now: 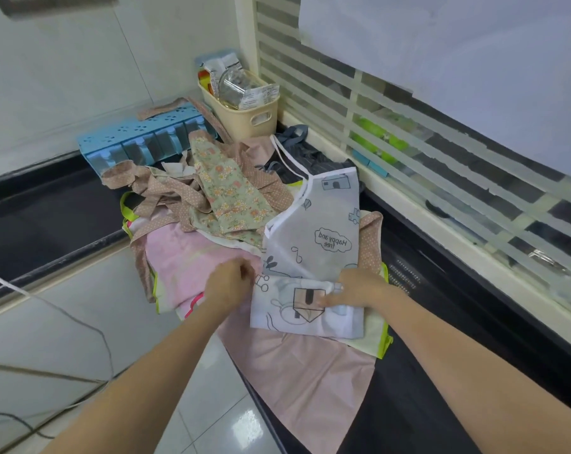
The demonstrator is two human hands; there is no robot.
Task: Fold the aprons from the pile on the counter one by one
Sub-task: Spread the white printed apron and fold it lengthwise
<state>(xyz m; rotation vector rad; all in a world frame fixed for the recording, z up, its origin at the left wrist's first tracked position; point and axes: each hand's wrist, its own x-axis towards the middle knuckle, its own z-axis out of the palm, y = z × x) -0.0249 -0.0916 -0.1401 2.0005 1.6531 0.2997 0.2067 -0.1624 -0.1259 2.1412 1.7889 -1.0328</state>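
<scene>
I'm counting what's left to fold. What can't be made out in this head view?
- Number of aprons: the pile overlaps and tangles.
- Left hand fingertips: curled out of sight at the white printed apron edge.
- Beige basket labels: too small.
- Beyond the window slats: blurred.

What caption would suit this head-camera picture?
Both hands, left and right, fold a white cartoon-printed apron atop the apron pile.
</scene>
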